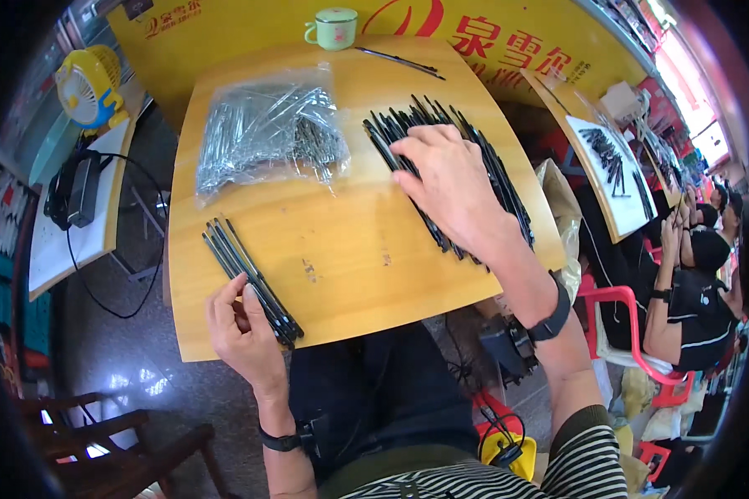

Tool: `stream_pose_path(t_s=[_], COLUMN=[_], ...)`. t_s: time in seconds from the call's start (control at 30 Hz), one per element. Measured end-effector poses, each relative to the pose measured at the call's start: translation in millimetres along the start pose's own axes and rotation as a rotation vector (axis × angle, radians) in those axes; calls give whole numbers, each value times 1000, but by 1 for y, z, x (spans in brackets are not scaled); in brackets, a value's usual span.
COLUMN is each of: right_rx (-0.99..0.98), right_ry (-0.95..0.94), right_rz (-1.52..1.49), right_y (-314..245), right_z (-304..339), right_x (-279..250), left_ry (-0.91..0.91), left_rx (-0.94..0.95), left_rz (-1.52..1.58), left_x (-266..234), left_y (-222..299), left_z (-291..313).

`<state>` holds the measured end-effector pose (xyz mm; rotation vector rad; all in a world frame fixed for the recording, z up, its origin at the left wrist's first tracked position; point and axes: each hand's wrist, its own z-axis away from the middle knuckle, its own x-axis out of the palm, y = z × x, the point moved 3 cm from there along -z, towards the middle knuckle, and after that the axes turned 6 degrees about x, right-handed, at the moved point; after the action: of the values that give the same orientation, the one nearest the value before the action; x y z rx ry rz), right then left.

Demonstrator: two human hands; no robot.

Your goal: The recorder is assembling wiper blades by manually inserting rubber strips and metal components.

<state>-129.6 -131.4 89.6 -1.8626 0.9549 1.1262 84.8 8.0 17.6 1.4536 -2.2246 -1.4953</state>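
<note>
A small bundle of slim black pen-like sticks (254,279) lies at the near left of the table. Against its left side rests my left hand (245,328), fingers curled and thumb pressed toward the forefinger; whatever the pinch may hold is too small to make out. Over a larger, spread-out pile of similar black sticks (495,179) on the right is my right hand (453,183). Its thumb and forefinger are apart, with the other fingers bent down onto the pile. The hand covers the middle of that pile.
A clear plastic bag (225,133) full of thin transparent pieces lies at the far left of the wooden table (341,274). Behind are one loose black stick (401,62) and a lidded green mug (334,30). A side table (616,200) and seated people are at right.
</note>
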Motion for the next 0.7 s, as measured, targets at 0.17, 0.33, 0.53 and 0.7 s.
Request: stream_pose_path(t_s=[0.17,0.33,0.53,0.7], right_rx=[149,195,393,504], right_ry=[-61,24,-95,-86], right_rz=[62,94,-150,-527], right_y=[19,24,44,63], right_z=[-43,-69,-83,-67], right_x=[33,60,60,18], left_ry=[-28,-27,-7,-15], left_rx=[32,46,49,-2], left_rz=[1,-40,-32,-25], left_x=[1,-1,0,3], left_y=[-1,-2,-4,1], left_z=[1,0,0,1])
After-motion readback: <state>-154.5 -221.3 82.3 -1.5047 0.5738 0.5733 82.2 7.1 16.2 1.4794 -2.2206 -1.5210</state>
